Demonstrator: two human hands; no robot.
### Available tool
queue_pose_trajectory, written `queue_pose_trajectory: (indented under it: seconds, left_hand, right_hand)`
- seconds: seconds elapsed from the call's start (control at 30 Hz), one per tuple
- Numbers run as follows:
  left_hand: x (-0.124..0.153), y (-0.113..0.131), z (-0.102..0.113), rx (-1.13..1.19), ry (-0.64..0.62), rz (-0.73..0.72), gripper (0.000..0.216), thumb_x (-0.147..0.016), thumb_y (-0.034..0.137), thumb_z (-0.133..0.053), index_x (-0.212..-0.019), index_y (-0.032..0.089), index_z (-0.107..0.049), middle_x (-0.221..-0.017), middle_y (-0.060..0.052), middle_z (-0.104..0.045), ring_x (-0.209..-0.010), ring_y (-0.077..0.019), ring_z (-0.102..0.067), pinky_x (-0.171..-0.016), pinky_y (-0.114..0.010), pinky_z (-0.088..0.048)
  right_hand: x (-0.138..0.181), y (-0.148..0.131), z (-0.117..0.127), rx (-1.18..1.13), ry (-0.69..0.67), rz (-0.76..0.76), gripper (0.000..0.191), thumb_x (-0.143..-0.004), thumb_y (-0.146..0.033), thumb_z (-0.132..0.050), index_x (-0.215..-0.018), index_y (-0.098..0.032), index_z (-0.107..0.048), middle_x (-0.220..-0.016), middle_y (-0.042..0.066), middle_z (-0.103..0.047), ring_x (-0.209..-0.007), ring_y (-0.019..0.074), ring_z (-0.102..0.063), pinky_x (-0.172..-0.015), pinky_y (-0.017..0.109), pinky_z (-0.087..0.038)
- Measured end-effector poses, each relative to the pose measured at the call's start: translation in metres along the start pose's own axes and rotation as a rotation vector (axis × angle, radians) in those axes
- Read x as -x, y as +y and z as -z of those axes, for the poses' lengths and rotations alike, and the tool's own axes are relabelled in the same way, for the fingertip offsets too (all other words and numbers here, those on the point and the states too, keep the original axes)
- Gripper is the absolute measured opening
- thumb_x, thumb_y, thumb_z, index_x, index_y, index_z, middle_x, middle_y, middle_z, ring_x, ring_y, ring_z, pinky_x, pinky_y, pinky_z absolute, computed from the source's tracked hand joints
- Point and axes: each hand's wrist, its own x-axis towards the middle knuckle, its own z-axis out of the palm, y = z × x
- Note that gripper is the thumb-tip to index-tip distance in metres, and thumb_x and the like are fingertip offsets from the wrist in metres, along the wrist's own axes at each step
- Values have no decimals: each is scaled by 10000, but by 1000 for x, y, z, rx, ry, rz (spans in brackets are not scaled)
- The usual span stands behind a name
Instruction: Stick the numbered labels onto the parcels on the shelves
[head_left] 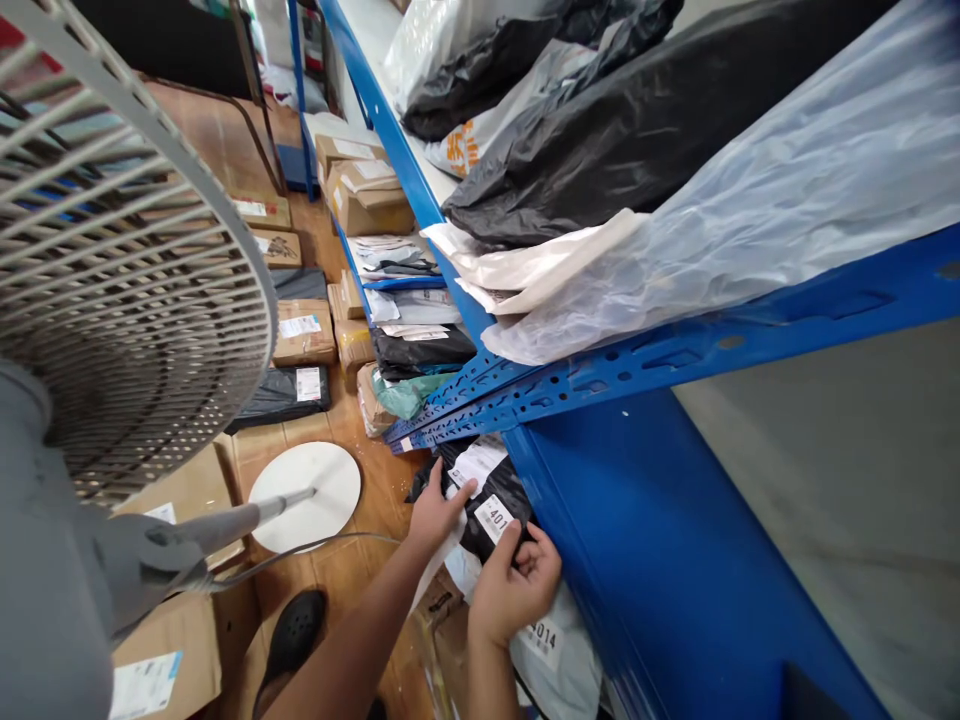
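Low on the blue shelf rack (675, 560) sits a black plastic parcel (501, 488) with a white sticker reading 401 (493, 517). My left hand (435, 512) rests on its left side, fingers laid over a white label (477, 462). My right hand (516, 590) is curled around the parcel's lower edge, thumb beside the 401 sticker. Below my right hand lies a grey bag (559, 660) with a numbered sticker (544, 634).
A large pedestal fan (112, 290) fills the left, its round white base (306, 495) on the wooden floor. Cardboard boxes (304, 330) and bagged parcels (409, 350) lie along the floor and lower shelves. Black and clear bags (637, 140) crowd the upper shelf. My dark shoe (294, 632) is below.
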Motion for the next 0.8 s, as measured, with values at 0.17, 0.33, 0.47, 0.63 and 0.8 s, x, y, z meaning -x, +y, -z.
queue_pose_trajectory:
  seconds: [0.17,0.33,0.47,0.63,0.8]
  left_hand:
    - [-7,-8,0,37,-19,-36,788,-731,526,-658,-1400,218,-378,-1367,-138,-528,-1264,-299,-476,-1055,-358,-315]
    - [-31,-21,9,119,21,126,778,-794,556,-563,-1379,111,-308,-1295,-232,-552,-1146,-303,-570,-985,-401,-400]
    - [-28,-21,7,164,-19,79,703,-765,484,-641,-1325,152,-378,-1252,-192,-596,-1098,-269,-601,-948,-355,-437]
    - [-20,-7,-3,121,-17,-15,769,-709,411,-721,-1353,155,-388,-1279,-177,-590,-1166,-284,-559,-1008,-358,-382]
    - [-27,1,-16,30,-2,-40,802,-731,425,-686,-1385,83,-371,-1325,-238,-537,-1250,-344,-486,-1035,-401,-343]
  right_hand:
    - [9,7,-3,79,101,-14,402,-837,-531,-513,-956,-157,-597,-686,59,-524,-613,205,-496,-612,340,-473]
    - [9,24,-1,201,-39,-270,937,-618,-727,-594,-1184,18,-540,-1120,343,-572,-1060,440,-543,-865,535,-470]
    - [-3,38,6,68,-96,-344,835,-639,-648,-624,-1200,-33,-551,-1220,297,-580,-1096,411,-583,-879,484,-496]
    - [-2,49,7,51,-25,-475,710,-659,-587,-664,-1145,-78,-575,-1079,260,-669,-897,387,-678,-643,450,-569]
    - [-1,45,-8,-81,167,-479,682,-657,-518,-694,-1173,-104,-527,-1194,272,-603,-1043,401,-625,-786,495,-570]
